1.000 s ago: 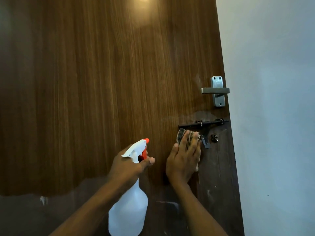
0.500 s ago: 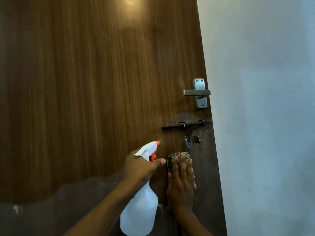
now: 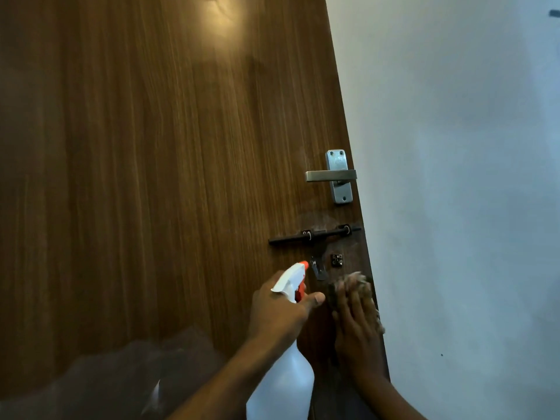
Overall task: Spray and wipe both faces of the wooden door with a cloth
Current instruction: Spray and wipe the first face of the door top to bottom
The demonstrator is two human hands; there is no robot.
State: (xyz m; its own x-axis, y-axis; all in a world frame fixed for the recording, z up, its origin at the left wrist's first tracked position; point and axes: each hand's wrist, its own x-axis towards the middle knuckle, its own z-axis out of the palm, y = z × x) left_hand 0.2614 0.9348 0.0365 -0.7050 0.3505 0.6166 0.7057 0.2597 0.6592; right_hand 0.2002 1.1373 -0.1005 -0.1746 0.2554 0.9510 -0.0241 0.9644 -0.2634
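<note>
Low down, right hand [image 3: 356, 325] presses cloth [image 3: 357, 281] against door [image 3: 151, 177] edge.

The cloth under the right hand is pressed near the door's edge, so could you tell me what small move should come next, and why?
Probably slide the cloth leftward under the black bolt: the right hand sits at the door edge, with unwiped wood left.

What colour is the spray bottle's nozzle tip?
Orange, on the nozzle tip; head view.

Left hand [image 3: 280, 313] fist-closed, thumb extended rightward, forearm rising from bottom centre, right hand [image 3: 356, 322] flat, fingers together pointing upward, fingertips blurred, apparently pressing, both forearms bare.
</note>
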